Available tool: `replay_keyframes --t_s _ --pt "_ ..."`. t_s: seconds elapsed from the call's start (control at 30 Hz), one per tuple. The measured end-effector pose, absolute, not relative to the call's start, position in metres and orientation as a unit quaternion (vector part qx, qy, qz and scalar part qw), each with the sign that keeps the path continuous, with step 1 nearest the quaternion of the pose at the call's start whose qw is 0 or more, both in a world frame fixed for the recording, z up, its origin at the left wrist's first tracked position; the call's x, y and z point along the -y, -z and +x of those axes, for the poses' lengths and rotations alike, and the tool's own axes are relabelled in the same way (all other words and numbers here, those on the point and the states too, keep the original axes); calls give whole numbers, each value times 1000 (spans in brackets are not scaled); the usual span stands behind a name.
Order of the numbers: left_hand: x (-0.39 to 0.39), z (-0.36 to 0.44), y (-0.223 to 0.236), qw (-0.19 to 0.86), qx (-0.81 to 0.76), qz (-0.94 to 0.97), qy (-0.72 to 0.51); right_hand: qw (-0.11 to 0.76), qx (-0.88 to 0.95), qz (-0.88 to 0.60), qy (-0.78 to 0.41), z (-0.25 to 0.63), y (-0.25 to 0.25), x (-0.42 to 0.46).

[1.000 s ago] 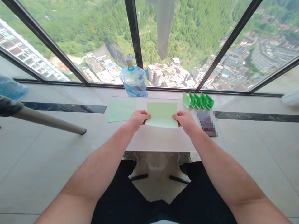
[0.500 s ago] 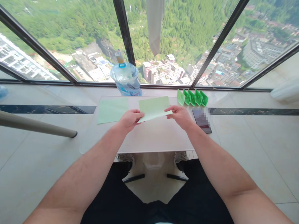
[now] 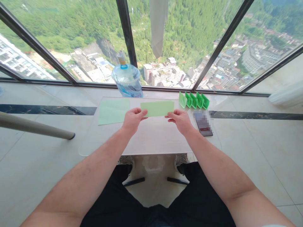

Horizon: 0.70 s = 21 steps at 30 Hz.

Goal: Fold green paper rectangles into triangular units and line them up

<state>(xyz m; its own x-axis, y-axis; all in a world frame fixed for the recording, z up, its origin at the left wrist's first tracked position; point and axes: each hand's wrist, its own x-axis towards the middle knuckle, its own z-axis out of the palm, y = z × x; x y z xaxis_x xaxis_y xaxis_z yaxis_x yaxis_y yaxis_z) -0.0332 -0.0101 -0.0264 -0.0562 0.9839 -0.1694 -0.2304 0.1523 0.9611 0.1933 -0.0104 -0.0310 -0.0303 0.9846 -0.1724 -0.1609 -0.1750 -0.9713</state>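
A folded light-green sheet of paper (image 3: 157,108) is held level above the middle of the small white table (image 3: 161,138). My left hand (image 3: 134,117) pinches its left end, thumb on the near face. At the lower right corner, my right hand (image 3: 180,119) grips the sheet between thumb and fingers. The fold's layers nearly line up, with a thin strip of the back layer showing along the top. Left of my hands, flat pale-green paper (image 3: 112,112) lies on the table; whether it is one sheet or a stack I cannot tell.
Several folded green paper pieces (image 3: 194,100) stand in a row at the table's back right. A phone (image 3: 204,123) lies near the right edge. Behind the table stands a large water bottle (image 3: 126,78) by the window. A grey pole (image 3: 38,125) reaches in from the left.
The loosely doubled sheet has become a narrower, flatter strip as its near part came up over the back. My right hand has shifted slightly down, and both hands hold it more level.
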Motion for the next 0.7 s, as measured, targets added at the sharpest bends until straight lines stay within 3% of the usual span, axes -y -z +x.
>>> replay_keyframes --t_s 0.4,0.7 --pt "10 -25 33 487 -552 371 -566 557 355 -532 -530 188 34 7" --pt "14 -24 29 521 -538 331 -574 560 364 -539 -514 187 36 8"
